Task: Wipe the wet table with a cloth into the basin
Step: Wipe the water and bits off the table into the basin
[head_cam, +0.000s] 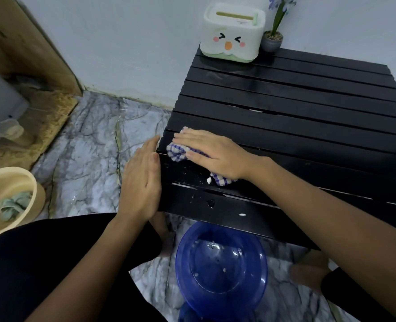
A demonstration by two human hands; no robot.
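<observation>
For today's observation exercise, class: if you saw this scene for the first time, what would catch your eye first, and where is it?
The right hand pressing a purple checked cloth flat near the left edge of the black slatted table, with the left hand held open against that edge. Next, the blue basin on the floor below the table's near edge, and the cartoon-faced tissue box at the far corner.
</observation>
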